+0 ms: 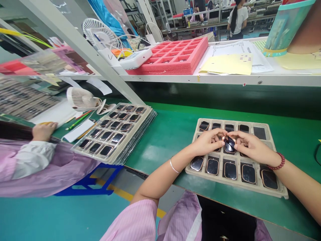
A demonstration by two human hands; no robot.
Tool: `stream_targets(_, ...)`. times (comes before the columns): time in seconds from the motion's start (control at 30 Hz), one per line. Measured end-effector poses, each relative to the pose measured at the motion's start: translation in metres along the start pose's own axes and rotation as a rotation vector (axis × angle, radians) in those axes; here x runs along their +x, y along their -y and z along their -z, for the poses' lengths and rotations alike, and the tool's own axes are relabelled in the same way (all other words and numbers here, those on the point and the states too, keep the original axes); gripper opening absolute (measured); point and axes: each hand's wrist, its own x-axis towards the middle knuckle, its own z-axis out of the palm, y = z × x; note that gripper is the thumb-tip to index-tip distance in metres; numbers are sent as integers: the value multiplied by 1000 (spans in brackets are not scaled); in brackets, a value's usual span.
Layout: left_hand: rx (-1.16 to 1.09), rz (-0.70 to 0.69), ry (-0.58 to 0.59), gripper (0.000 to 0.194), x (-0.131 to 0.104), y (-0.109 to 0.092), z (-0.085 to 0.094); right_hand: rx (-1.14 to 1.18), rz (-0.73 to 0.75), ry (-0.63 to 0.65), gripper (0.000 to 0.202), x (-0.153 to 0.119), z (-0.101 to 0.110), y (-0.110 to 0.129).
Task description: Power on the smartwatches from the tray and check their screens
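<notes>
Between my two hands, just above a beige compartment tray (282, 191), is a smartwatch case (229, 147) with a shiny black face and a copper-coloured rim. My left hand (210, 140) pinches it from the left with thumb and fingertips. From the other side my right hand (247, 143) closes on it, thumb at its lower right edge. Whether it is one piece or two parts held together, I cannot tell. Similar black-faced watch cases (230, 170) lie in the tray's front row. My hands partly cover the middle row.
At left stands a stack of clear trays (110, 134) holding watch cases, near a small white fan (81, 98). A co-worker's hand (44, 131) rests beyond it. The shelf above bears a pink foam tray (170, 68), papers (227, 63) and a teal cup (286, 28).
</notes>
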Motion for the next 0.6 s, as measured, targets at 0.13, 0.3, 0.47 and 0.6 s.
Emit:
stream_targets(0.13,-2,0,3,39,0,-1,0,8,-7,0,37,0,0,0)
stream_targets(0.3,3,-2,9,39,0,-1,1,1,0,0,37,0,0,0)
stream_targets(0.47,6,-7,1,39,0,0,0,2,-4,-4,37,0,0,0)
stream_targets(0.6,4,0,4,39,0,0,0,-1,-8,-9,37,0,0,-2)
